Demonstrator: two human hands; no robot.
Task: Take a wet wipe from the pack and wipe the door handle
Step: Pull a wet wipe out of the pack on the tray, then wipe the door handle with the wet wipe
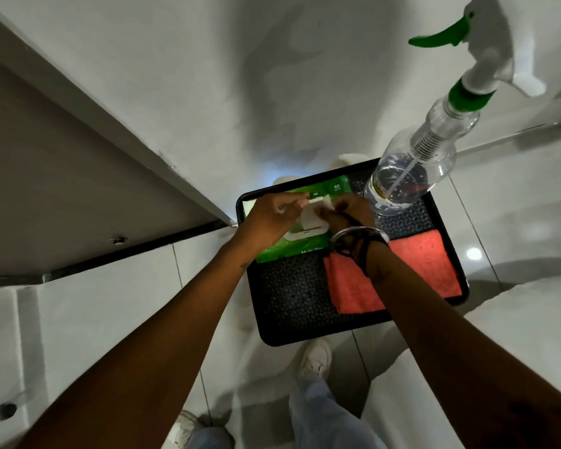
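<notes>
Both hands (272,218) (347,212) on glossy green wipe pack (305,247), white flap (311,218) raised.

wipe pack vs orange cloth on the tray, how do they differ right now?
The wipe pack is glossy green with a white flip lid standing open; the orange cloth is matte, plain and folded flat. Both hands, left hand and right hand, work at the pack's opening; the cloth is untouched, though the right forearm crosses above it. The pack lies at the tray's far left, the cloth at its near right. Both rest on the black tray.
</notes>
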